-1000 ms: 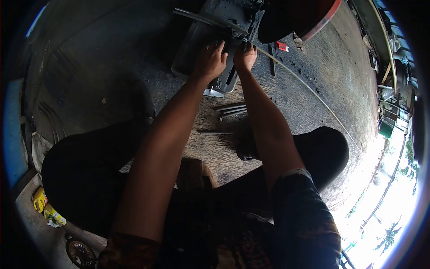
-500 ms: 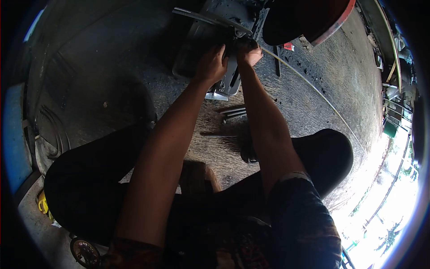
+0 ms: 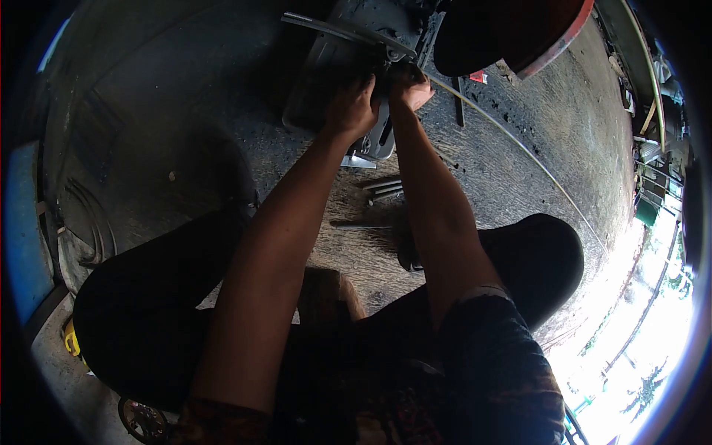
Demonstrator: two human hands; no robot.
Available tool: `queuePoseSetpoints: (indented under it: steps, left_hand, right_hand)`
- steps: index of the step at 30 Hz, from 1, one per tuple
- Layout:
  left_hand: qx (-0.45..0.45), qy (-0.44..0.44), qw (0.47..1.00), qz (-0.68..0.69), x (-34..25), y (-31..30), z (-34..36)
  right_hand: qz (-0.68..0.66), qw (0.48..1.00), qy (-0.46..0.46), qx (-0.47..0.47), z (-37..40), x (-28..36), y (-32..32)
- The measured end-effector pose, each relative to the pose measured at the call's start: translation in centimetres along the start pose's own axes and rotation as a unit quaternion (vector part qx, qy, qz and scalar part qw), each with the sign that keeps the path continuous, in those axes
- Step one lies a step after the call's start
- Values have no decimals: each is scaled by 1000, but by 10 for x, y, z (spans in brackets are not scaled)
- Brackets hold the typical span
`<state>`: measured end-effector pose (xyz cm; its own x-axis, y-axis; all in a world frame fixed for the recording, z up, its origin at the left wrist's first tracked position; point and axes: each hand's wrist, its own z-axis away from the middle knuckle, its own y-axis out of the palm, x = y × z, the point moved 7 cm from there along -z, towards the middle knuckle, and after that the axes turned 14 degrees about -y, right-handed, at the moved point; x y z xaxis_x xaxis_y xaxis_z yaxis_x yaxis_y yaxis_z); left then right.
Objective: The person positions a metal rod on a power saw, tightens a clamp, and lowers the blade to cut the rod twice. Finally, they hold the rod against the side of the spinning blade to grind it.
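Note:
At the top centre stands a grey metal machine base (image 3: 305,96) with a slotted arm and dark fittings, looking like the base of a cut-off saw. A bare metal bar (image 3: 326,27) lies slantwise across it. My left hand (image 3: 351,110) is on the base, thumb pointing forward; its other fingers are lost in shadow. Close beside it, my right hand (image 3: 412,93) is closed with curled fingers at a dark part by the bar's near end. What it grips is hidden.
A large red-rimmed round container (image 3: 558,48) stands at the upper right. A long thin rod (image 3: 523,148) runs over the rough floor to the right. Several short metal rods (image 3: 386,191) lie below the base. A wooden block (image 3: 322,291) sits between my legs.
Both hands stay at the same spots on the base. The whole view has shifted very slightly; nothing is visibly taken up or let go.

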<state>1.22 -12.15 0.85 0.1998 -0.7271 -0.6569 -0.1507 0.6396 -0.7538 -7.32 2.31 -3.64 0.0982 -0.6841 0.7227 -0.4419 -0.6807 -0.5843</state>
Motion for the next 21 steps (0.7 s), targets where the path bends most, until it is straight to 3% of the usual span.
queuePoseSetpoints:
  steps: [8, 10, 16, 21]
  left_hand:
    - [29, -2, 999, -20, -3, 0, 0]
    - [26, 3, 999, -30, -3, 1, 1]
    - [35, -9, 999, 0, 2, 8, -2]
    - [35, -8, 999, -4, 1, 8, -1]
  right_hand:
    - [-1, 999, 41, -10, 1, 3, -1]
    - [-4, 996, 46, -71, 3, 2, -6]
    - [3, 989, 111, -98, 9, -5, -5]
    - [-22, 993, 105, -54, 4, -10, -2]
